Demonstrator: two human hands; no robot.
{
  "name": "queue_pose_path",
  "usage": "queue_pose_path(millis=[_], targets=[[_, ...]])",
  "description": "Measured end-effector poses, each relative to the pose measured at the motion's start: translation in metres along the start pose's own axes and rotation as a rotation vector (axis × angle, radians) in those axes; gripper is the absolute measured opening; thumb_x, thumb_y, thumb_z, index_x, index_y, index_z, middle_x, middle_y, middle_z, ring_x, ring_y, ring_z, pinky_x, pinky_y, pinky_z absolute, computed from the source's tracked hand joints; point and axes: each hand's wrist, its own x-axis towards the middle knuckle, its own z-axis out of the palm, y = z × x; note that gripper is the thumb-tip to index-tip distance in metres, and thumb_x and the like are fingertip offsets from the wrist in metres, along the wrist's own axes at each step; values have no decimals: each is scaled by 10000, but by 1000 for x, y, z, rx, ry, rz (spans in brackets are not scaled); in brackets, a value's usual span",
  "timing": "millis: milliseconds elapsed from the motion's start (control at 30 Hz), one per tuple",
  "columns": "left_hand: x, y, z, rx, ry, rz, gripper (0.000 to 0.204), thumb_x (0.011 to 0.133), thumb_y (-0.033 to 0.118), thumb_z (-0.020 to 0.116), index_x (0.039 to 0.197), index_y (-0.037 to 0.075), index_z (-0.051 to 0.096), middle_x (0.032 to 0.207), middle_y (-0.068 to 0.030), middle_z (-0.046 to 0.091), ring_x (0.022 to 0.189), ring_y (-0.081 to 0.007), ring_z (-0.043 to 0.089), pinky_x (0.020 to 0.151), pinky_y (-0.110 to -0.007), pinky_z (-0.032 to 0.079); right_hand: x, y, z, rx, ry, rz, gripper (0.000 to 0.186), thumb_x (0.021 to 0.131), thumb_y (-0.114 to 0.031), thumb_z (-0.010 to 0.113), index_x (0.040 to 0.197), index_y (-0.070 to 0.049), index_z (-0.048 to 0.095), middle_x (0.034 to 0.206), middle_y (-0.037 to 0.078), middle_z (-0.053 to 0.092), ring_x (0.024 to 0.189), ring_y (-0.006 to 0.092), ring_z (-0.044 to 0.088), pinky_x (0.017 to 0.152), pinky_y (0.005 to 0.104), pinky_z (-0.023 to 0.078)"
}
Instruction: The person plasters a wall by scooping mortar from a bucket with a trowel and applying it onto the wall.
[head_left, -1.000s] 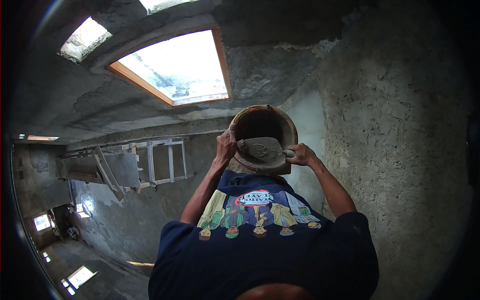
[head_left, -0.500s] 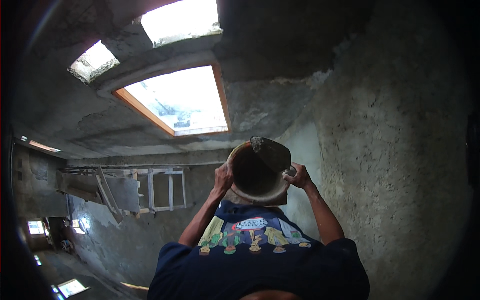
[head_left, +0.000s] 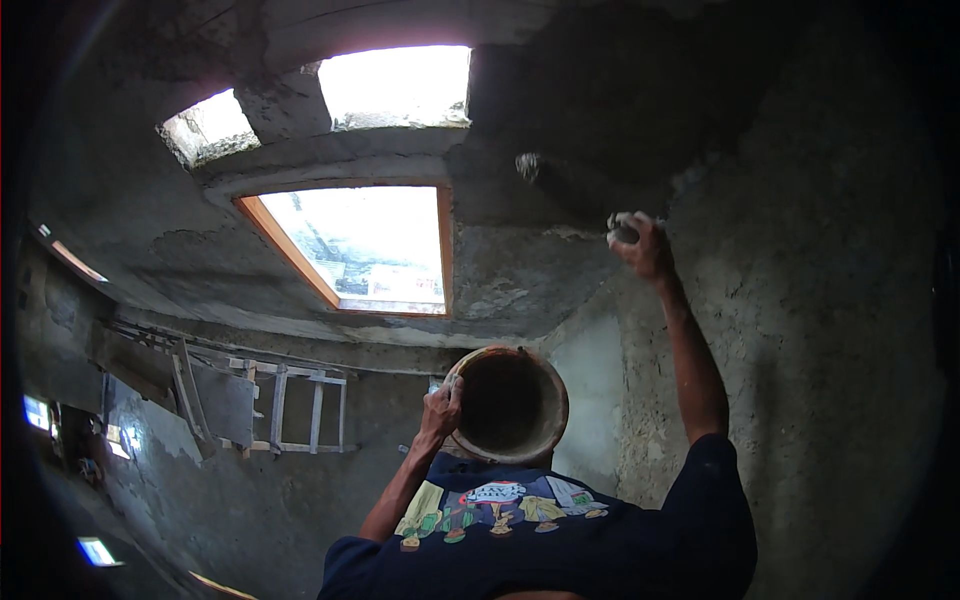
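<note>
My left hand (head_left: pixel 442 408) grips the left rim of a round brown pan (head_left: pixel 512 405), held at chest height with its dark inside facing me. My right hand (head_left: pixel 640 245) is stretched up high and is closed on the handle of a plastering trowel (head_left: pixel 565 185). The trowel's dark blade lies against the rough grey surface where the wall meets the ceiling. My dark blue printed shirt (head_left: pixel 560 540) fills the lower edge of the view.
A rough plastered wall (head_left: pixel 820 350) rises close on the right. Overhead is a bright wood-framed opening (head_left: pixel 365 245), with two more gaps (head_left: pixel 400 85) above it. A wooden ladder-like frame (head_left: pixel 295 410) and boards lean on the far left wall.
Both hands were at the pan with the trowel inside it. My right hand has since lifted the trowel out and up to the ceiling corner, and the view has tilted upward.
</note>
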Motion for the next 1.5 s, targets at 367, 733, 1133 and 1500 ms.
queue_pose_path(millis=[367,733,1133,1500], targets=[[-9,24,-8,17,11,-10,360,950,293,415,1277,160,485,703,-241,573,638,-397,596,522,-448,431,193,6,-44,189,-78,-122,357,721,-240,704,995,-27,621,784,83,646,670,162,625,590,289,493],[1,24,-3,73,30,-31,352,948,305,415,1245,143,512,731,-251,581,672,-418,595,534,-463,446,238,23,-34,778,-559,287,270,864,-329,564,837,-61,565,619,16,537,456,93,501,402,244,407],[-2,46,-7,44,46,-65,346,953,284,414,1264,157,495,739,-259,572,701,-404,599,523,-448,434,214,42,-10,1015,-531,318,299,863,-359,575,835,-65,533,610,17,492,445,81,464,409,228,388],[1,40,-4,36,48,-53,341,952,289,412,1257,165,501,767,-251,585,720,-407,599,548,-451,450,155,62,7,939,-376,230,303,865,-368,569,836,-70,531,610,-4,475,461,74,467,406,231,382]])
